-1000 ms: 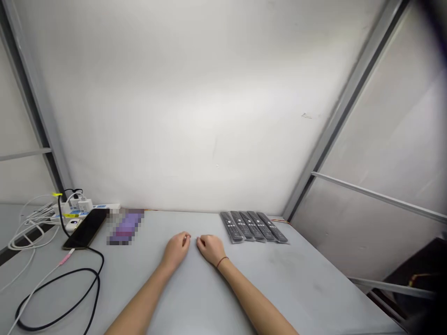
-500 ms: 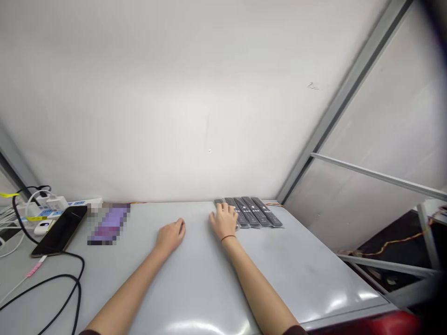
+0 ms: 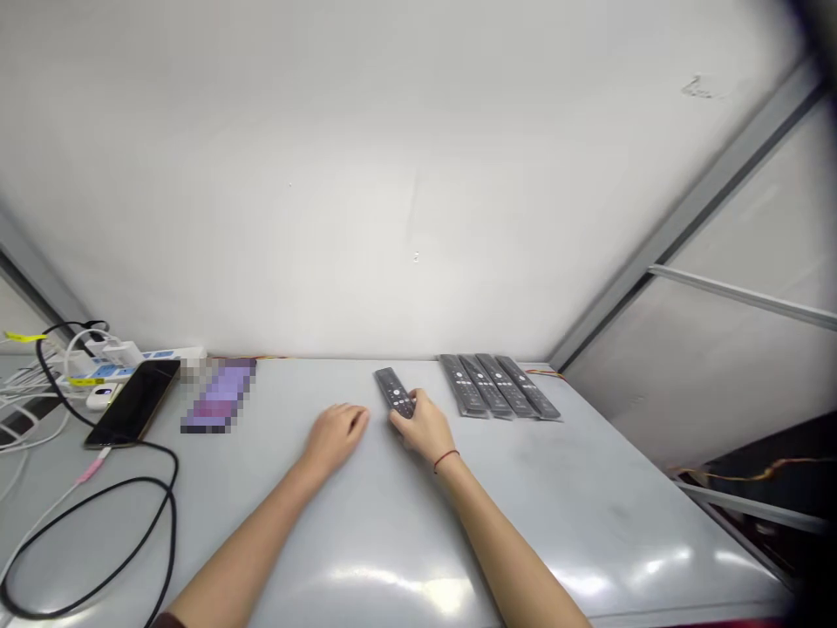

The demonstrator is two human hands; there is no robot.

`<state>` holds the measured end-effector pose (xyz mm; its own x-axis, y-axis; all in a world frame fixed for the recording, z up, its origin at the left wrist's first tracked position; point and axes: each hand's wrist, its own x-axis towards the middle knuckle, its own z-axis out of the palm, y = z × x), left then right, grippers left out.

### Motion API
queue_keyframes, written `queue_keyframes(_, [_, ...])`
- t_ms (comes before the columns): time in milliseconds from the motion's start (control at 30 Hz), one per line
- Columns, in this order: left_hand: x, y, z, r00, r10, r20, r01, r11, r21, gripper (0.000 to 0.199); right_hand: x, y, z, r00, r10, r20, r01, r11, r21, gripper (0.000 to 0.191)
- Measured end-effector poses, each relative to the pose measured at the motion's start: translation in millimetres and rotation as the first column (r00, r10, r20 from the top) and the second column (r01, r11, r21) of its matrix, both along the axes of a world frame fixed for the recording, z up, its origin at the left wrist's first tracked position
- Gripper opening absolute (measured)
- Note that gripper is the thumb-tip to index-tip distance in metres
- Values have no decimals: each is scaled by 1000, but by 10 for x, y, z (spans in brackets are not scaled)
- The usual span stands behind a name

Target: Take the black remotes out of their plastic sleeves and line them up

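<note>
My right hand point(image 3: 428, 427) grips the lower end of a black remote control point(image 3: 393, 390), with the thumb on the near side and fingers on the far side. The remote points up and to the left, its buttons facing up. Nearby to the right, several similar remotes point(image 3: 500, 385) in clear plastic sleeves lie side by side in a slanted row. My left hand point(image 3: 336, 439) rests on the grey table point(image 3: 366, 523) with its fingers curled in, left of the held remote and apart from it. Nothing shows in its fingers.
On the left lie a black phone point(image 3: 134, 403), a pixelated purple item point(image 3: 221, 397) and a looped black cable point(image 3: 171, 515). A white power strip point(image 3: 187, 354) with chargers stands behind them. A white wall backs the table; a metal frame point(image 3: 732, 296) rises at the right.
My right hand has pulled one remote out of the row, to the left and nearer me. The view has shifted a little; my left hand stays curled on the table.
</note>
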<state>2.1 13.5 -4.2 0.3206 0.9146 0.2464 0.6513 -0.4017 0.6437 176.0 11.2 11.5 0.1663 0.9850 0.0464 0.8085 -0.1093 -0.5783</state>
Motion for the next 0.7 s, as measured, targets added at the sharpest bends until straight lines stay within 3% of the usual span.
queue_keyframes(67, [70, -44, 23, 980, -33, 194, 50, 995, -85, 39, -119, -72, 26, 968, 98, -232, -91, 995, 40, 34])
queue_keyframes(133, [137, -60, 38, 888, 48, 457, 65, 971, -229, 42, -225, -144, 52, 904, 189, -383, -156, 981, 117, 38])
queue_keyframes(200, [183, -50, 50, 718, 225, 659, 55, 925, -376, 42, -307, -207, 73, 845, 281, -455, -213, 957, 194, 42])
queue_keyframes(267, [197, -32, 79, 523, 374, 765, 77, 874, -480, 43, -366, -258, 82, 763, 355, -540, -287, 935, 209, 49])
queue_keyframes(333, [179, -21, 137, 353, 455, 817, 115, 846, -521, 43, -411, -296, 78, 643, 360, -676, -370, 919, 136, 58])
queue_keyframes(400, [138, -21, 222, 234, 476, 848, 115, 852, -510, 42, -452, -327, 65, 540, 284, -792, -440, 898, 22, 61])
queue_keyframes(500, [56, -30, 368, 165, 454, 876, 71, 880, -469, 41, -506, -358, 46, 486, 220, -846, -520, 851, -77, 44])
queue_keyframes(600, [-22, -38, 491, 172, 435, 884, 76, 889, -452, 45, -541, -373, 41, 451, 248, -857, -566, 822, -59, 30])
queue_keyframes(700, [-77, -43, 568, 183, 436, 881, 73, 888, -454, 48, -556, -384, 43, 366, 189, -911, -567, 822, -57, 32])
